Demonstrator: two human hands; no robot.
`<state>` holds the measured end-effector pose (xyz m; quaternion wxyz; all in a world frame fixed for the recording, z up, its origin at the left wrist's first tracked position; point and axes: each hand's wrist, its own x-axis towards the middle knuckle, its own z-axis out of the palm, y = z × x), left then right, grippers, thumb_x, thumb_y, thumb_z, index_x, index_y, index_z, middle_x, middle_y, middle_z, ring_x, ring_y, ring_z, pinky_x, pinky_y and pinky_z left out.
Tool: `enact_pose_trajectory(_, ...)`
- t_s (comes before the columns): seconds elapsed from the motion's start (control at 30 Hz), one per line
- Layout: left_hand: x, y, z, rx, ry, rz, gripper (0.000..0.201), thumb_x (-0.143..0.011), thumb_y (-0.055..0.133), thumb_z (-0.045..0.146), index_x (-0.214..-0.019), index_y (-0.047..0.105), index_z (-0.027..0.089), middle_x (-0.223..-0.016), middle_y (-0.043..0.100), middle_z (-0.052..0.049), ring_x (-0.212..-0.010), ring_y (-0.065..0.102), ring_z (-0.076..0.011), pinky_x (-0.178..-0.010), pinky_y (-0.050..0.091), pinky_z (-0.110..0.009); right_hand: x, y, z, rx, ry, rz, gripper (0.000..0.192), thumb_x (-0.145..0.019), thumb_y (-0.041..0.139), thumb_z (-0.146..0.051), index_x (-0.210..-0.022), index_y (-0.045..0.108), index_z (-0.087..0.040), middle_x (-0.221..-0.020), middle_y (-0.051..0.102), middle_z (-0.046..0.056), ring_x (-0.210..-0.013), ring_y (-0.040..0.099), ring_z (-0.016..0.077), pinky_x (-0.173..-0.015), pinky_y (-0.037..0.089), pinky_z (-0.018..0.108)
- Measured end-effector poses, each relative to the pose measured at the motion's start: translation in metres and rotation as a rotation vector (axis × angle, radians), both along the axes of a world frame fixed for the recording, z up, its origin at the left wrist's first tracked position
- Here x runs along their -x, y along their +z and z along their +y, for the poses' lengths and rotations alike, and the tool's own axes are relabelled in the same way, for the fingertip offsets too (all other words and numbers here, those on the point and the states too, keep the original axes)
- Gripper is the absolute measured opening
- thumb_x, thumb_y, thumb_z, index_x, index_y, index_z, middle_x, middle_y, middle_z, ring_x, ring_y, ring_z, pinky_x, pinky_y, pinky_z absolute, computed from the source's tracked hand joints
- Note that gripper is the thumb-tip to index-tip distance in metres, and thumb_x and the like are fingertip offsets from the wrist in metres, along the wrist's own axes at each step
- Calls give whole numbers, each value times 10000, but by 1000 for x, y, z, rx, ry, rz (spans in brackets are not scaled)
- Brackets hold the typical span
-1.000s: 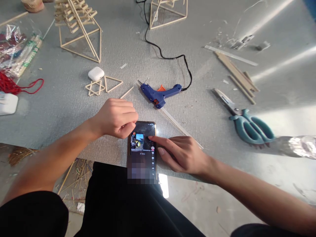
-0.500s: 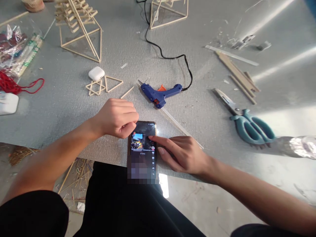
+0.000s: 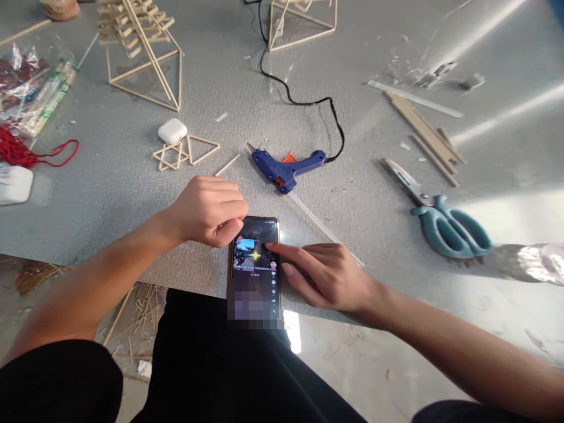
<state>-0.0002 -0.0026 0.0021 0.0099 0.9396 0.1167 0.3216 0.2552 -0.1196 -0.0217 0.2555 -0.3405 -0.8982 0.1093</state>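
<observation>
And here's the left hand (image 3: 214,210) curled into a fist, contents hidden, the right (image 3: 328,275), grasping nothing, forefinger over the black rectangular glass-screened phone (image 3: 252,267), seemingly laid at the grey textured table (image 3: 370,202)'s edge for easy viewing.

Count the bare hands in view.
2: the left hand, curled by the top-left of the black rectangular phone; the right hand, index finger extended over the phone's right edge.
</observation>
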Motion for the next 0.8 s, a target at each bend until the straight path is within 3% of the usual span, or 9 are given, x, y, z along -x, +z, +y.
enact_pose_trajectory(0.8, 0, -1, 1, -12, -12, -21, 220, -802, 444, 111, -607, 442, 212, -546, 428, 29, -533, 374, -135, -527, 350, -295, -2, -3, -1, -2, -2, 11, 327, -1048, 445, -233, -1330, 525, -88, -700, 675, -26, -485, 578, 107, -453, 430, 284)
